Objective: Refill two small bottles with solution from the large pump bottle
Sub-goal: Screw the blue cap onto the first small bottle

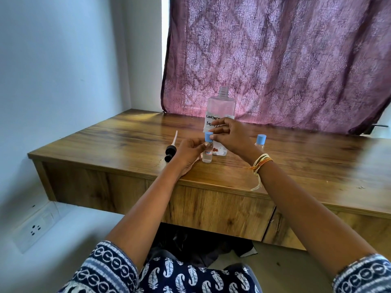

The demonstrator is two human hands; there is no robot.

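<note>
Head view gives me the wooden desk with both hands at its near edge. My left hand has its fingers closed around a small clear bottle standing upright on the desk; my right hand pinches that bottle's blue cap between thumb and fingertips, the other fingers spread. Right behind, partly hidden by the right hand, stands the large bottle, its neck open. Its black pump head lies on the desk just left of my left hand. A second small bottle, capped blue, stands to the right beyond my wrist. A purple curtain hangs behind.
</note>
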